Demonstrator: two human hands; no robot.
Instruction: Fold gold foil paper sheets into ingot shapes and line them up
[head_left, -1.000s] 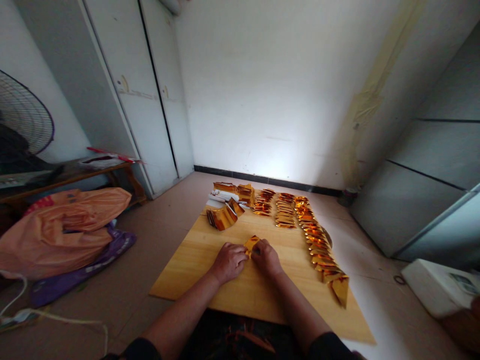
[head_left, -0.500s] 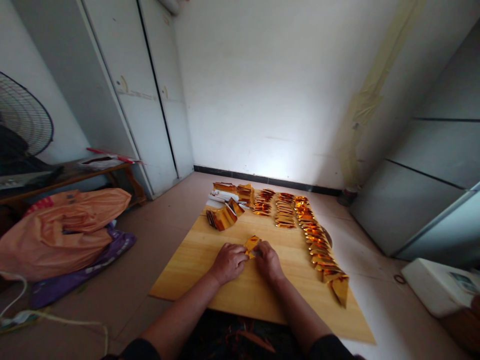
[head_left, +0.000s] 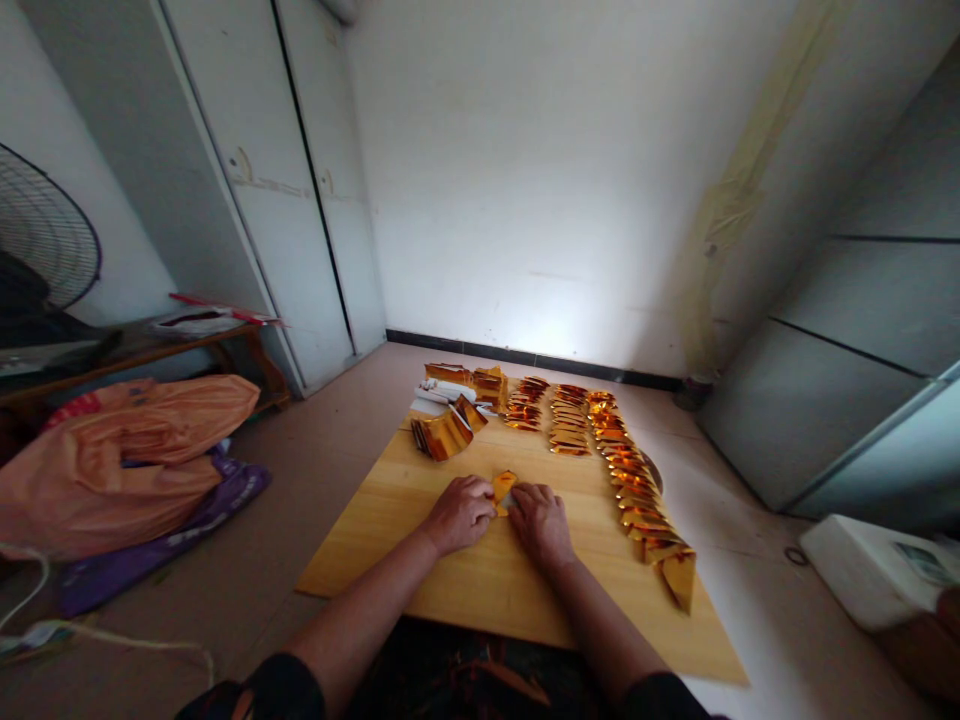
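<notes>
With the left hand [head_left: 459, 515] nearly closed, pinches the foil [head_left: 504, 484] mid-counter [head_left: 382, 530], perhaps to steady it; with the right hand [head_left: 541, 525] half-curled, touches its right side, grip unclear. Seems to keep sheets [head_left: 444, 436] near the far left corner within reach, folded pieces [head_left: 628, 480] along the right edge, aside.

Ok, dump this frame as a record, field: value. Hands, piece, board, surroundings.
left hand: holds left edge of gold piece
right hand: fingers at its right edge; pinching or pressing, can't tell
gold piece: between the hands, over wooden board
board, right side: long row of folded gold pieces
board, far middle: two shorter rows
board, far left: curved stack of gold sheets
floor, left: peach bag on purple bag
</notes>
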